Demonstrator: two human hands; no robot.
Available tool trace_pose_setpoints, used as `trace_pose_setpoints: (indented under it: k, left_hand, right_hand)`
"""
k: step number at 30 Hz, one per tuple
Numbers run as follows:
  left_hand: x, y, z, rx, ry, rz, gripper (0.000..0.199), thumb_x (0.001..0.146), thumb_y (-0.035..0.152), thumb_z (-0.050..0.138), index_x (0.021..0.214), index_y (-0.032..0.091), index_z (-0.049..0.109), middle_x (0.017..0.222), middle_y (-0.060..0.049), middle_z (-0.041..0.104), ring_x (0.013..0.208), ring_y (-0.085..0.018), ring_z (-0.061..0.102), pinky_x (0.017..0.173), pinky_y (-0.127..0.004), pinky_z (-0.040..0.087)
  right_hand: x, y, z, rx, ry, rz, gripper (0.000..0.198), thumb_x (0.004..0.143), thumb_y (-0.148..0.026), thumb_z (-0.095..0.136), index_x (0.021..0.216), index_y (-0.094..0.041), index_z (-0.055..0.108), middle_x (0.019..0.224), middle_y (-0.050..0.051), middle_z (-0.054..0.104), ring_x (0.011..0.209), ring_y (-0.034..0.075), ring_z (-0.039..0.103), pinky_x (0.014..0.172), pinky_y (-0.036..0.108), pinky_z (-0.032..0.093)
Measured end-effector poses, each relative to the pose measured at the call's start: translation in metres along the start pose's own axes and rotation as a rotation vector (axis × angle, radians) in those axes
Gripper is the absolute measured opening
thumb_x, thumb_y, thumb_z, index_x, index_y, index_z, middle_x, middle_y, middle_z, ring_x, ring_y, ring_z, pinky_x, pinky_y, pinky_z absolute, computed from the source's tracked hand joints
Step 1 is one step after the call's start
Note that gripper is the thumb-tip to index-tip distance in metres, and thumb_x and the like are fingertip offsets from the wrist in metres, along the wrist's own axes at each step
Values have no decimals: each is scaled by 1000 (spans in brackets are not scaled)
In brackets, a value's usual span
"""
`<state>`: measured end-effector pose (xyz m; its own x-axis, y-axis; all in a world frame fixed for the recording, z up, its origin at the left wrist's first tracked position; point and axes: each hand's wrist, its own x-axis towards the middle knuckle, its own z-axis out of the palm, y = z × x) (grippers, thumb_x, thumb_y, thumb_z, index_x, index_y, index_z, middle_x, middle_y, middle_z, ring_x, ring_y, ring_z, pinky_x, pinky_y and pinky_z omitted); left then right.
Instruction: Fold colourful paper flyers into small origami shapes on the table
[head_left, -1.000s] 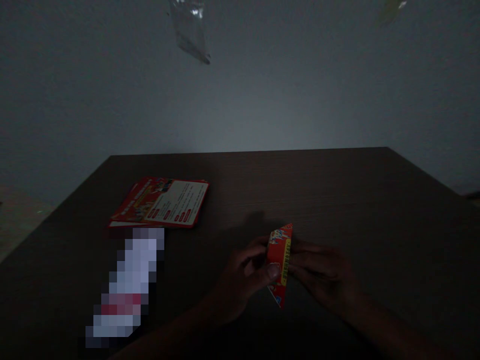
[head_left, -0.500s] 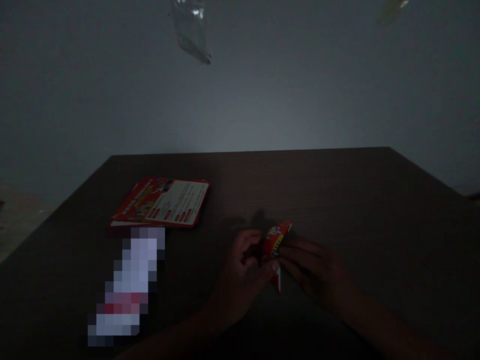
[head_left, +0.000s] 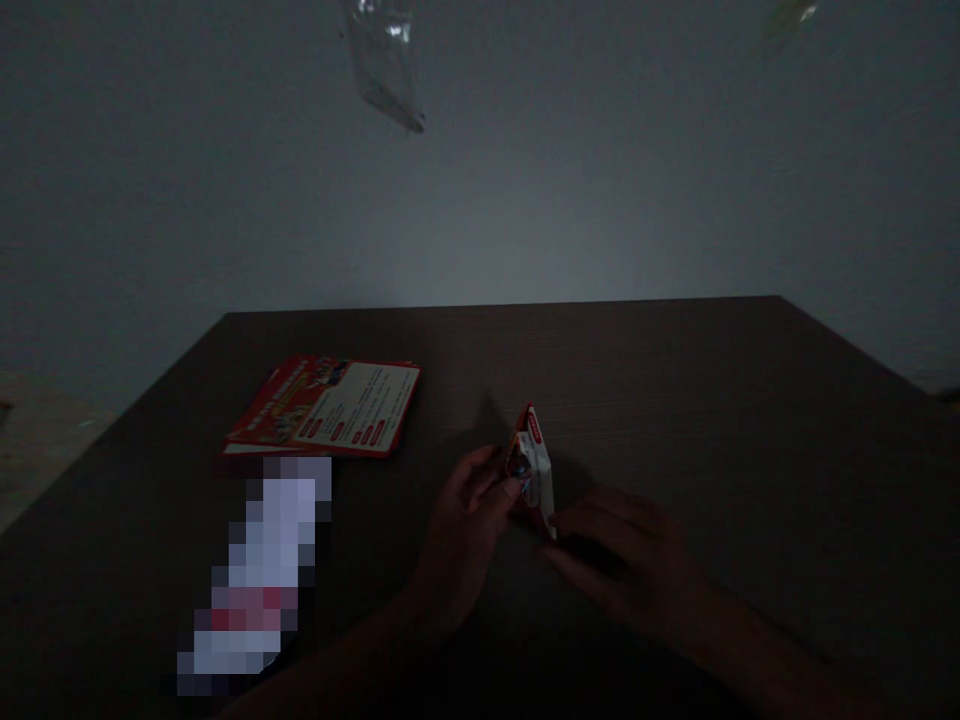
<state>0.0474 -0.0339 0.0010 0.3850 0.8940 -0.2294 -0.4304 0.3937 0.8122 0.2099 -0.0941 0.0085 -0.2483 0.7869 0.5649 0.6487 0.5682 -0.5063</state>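
A folded red-and-white printed paper leaflet (head_left: 538, 470) stands tilted above the table in front of me. My left hand (head_left: 466, 545) is closed on its left side, with the thumb pressed on the printed face. At the lower right corner, the fingertips of my right hand (head_left: 634, 555) pinch the leaflet's edge. Dim light hides much of both hands' fingers. To the left lies a stack of similar red-and-white leaflets (head_left: 322, 408), the top one flat and printed with small figures and text.
A pixelated whitish oblong object (head_left: 262, 570) lies on the left, in front of the stack. The dark wood-grain table (head_left: 637, 370) ends at a pale wall (head_left: 600, 180). A clear plastic bag (head_left: 386, 70) hangs high on the wall.
The leaflet has turned in my hands, so its white side now faces right. My right hand has shifted down to its lower corner, and my left thumb has moved up and left.
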Motion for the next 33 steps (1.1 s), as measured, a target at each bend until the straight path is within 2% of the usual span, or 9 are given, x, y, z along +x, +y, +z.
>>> trace_pose_setpoints:
  k: [6,11,14,18,21,28,31,33]
  left_hand:
    - [-3,1,2,106,-47,1,32,81,28,65,108,13,59,112,-12,63,104,-27,58,89,-40,46]
    - [-9,0,-6,338,-7,78,27,81,29,62,104,16,57,106,-10,62,93,-23,61,75,-34,50]
    - [-13,0,-10,473,-24,115,19,83,27,58,99,17,55,97,-6,61,84,-18,60,66,-28,48]
    - [-18,4,-15,739,-80,160,14,85,25,53,97,17,54,84,-2,59,72,-14,57,62,-24,44]
    - [-20,9,-18,939,-103,238,14,85,21,50,97,17,54,81,-1,59,70,-14,56,62,-25,44]
    - [-24,17,-23,1648,-248,579,13,86,19,45,90,16,57,91,-7,58,85,-21,54,75,-35,46]
    - [-26,21,-21,1848,-293,621,16,87,21,44,90,16,58,93,-8,58,90,-23,52,80,-39,46]
    - [-28,24,-19,1929,-296,602,16,87,22,46,92,15,59,94,-9,58,92,-25,52,81,-41,46]
  right_hand:
    - [2,3,4,-54,92,33,16,78,-9,63,88,-21,63,74,4,71,62,15,65,57,26,52]
    - [10,8,4,-178,67,59,7,80,-14,61,79,-20,64,71,4,71,59,15,66,56,25,50]
    - [23,13,9,-267,23,140,10,82,-19,58,76,-19,66,69,3,71,57,13,65,54,23,48]
    - [49,22,25,-334,32,215,11,81,-20,58,77,-17,68,72,4,72,60,14,66,56,23,47]
    - [65,28,38,-393,14,258,14,81,-22,57,77,-17,69,72,5,72,60,15,66,56,23,45]
    - [79,31,54,-506,-3,303,17,83,-25,54,78,-17,68,75,8,72,62,19,66,56,26,41]
    - [82,33,58,-523,-17,297,18,84,-25,53,78,-17,68,76,8,72,64,19,66,55,26,41]
    - [84,35,60,-523,-25,291,18,84,-25,52,79,-17,68,76,8,72,64,19,66,55,26,41]
